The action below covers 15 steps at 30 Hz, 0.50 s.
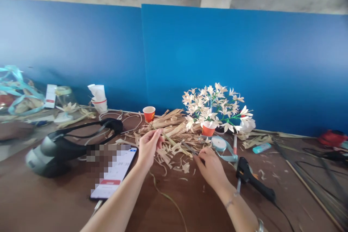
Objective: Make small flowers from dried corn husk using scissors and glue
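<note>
My left hand is raised over the table with its fingers pinched together. Close to its fingertips runs a pale green husk strip; whether the fingers hold it I cannot tell. My right hand is closed round scissors, whose thin grey blades point left toward the strip; the handles are hidden in the hand. Dry corn husks lie heaped behind both hands, with curled scraps in front. Beyond my right hand, cream husk flowers on green stems stand in an orange paper cup.
Right of my right hand are a black glue gun with its cord and a ribbon roll. To the left lie a phone and a headset. Another paper cup stands behind. A blue partition closes the back.
</note>
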### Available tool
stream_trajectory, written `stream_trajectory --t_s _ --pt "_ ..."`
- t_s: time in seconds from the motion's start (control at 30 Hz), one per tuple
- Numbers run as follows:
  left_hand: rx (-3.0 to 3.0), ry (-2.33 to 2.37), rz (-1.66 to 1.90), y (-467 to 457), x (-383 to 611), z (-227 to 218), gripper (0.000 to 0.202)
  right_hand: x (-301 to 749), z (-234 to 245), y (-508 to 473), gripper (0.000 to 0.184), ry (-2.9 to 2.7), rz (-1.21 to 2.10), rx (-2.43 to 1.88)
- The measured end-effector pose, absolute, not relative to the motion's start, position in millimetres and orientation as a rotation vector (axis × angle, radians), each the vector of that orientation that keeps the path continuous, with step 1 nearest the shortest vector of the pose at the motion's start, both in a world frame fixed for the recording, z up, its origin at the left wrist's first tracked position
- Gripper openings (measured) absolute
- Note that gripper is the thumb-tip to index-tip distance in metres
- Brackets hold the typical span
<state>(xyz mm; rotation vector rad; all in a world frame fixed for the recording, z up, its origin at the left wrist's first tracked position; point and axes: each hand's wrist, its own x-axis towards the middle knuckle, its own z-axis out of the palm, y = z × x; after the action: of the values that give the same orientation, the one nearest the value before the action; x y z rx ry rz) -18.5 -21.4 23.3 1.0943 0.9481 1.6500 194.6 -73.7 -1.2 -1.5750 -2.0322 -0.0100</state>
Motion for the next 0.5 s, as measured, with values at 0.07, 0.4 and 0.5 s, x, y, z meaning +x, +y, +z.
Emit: stream_trajectory --t_s 0.07,0.4,0.5 --pt "1.015 0.877 1.695 -19 -25 28 0.027 196 -3 -73 0.020 -2.017 -0.044 -1.601" --pt "0.726 0.492 1.507 -22 -49 45 0.022 205 -21 -62 0.035 -1.970 -0.032 -1.826" --pt "1.066 0.842 1.590 -15 -48 38 0.025 205 -16 -63 0.035 -1.970 -0.054 -1.825"
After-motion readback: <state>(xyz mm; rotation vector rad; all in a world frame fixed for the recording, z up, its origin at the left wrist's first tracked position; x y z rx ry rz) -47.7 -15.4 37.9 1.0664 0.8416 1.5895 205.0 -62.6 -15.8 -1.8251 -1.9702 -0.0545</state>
